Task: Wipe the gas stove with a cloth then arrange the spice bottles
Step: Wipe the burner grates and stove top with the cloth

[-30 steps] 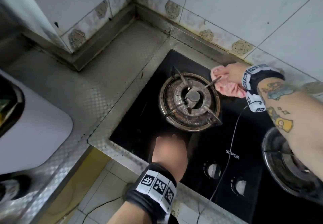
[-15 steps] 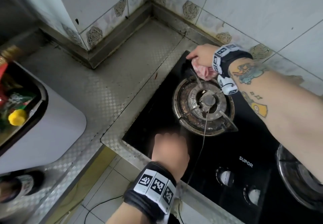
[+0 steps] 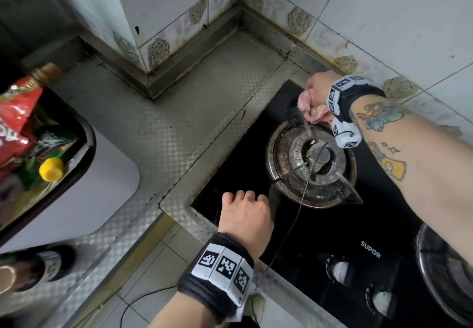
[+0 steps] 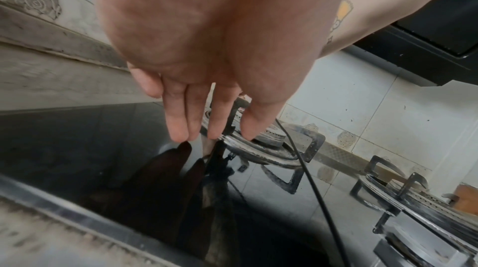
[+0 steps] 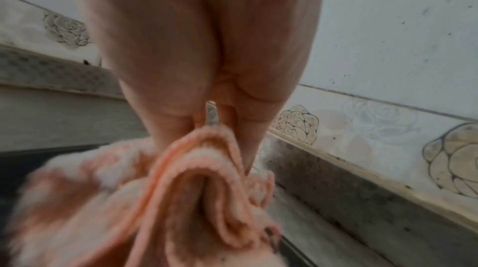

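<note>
A black glass gas stove [image 3: 302, 235] is set into the steel counter. My right hand [image 3: 316, 89] grips a bunched pink cloth [image 3: 316, 112] [image 5: 181, 200] at the stove's far left corner, just behind the left burner [image 3: 311, 164]. My left hand [image 3: 244, 212] [image 4: 207, 124] rests on the near left part of the glass, its fingers straight and their tips touching the surface beside the burner ring [image 4: 258, 148]. Spice bottles stand in a black tray [image 3: 84, 153] at the left, one with a yellow cap [image 3: 51, 169].
A dark bottle [image 3: 33, 269] stands on the counter at the lower left. A second burner [image 3: 450, 269] sits at the right edge. Two knobs [image 3: 340, 270] are on the stove's front. A thin black cable [image 3: 294, 220] hangs across the left burner. Tiled walls enclose the corner.
My right hand has carried the cloth leftward from behind the burner's right side to the stove's far left corner. The view has swung left, bringing the tray into sight. My left hand has stayed put.
</note>
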The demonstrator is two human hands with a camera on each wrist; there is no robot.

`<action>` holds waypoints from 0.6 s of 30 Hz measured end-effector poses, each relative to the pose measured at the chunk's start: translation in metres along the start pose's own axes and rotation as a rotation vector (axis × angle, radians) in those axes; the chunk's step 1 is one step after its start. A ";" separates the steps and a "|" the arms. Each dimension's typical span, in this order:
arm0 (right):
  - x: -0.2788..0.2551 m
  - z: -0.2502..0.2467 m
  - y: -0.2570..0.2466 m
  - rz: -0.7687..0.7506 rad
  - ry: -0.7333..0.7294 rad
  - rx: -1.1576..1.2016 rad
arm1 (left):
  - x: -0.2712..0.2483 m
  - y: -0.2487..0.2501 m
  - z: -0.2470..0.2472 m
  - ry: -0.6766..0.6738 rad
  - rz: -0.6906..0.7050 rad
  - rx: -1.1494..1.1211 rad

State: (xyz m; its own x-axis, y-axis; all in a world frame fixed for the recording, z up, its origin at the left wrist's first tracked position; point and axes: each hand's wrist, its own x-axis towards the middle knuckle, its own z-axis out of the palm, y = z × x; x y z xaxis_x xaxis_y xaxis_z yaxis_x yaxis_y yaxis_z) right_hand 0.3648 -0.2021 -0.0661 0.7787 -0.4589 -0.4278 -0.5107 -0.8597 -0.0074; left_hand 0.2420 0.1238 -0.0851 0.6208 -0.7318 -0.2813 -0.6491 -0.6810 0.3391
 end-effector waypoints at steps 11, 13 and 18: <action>-0.003 -0.002 -0.089 -0.283 -0.084 -0.069 | 0.002 -0.008 -0.008 0.021 -0.026 0.007; -0.008 0.002 -0.097 -0.289 -0.081 -0.082 | 0.002 -0.008 -0.009 0.028 -0.036 0.019; -0.025 0.014 -0.109 -0.310 -0.032 -0.056 | -0.001 -0.010 -0.013 0.033 -0.035 0.035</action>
State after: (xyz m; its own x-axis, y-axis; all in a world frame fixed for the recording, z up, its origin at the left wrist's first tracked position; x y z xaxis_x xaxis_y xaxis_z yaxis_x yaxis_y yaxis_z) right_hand 0.3958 -0.0940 -0.0672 0.8815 -0.1668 -0.4416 -0.2296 -0.9689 -0.0923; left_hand 0.2538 0.1313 -0.0766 0.6568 -0.7069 -0.2626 -0.6416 -0.7068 0.2980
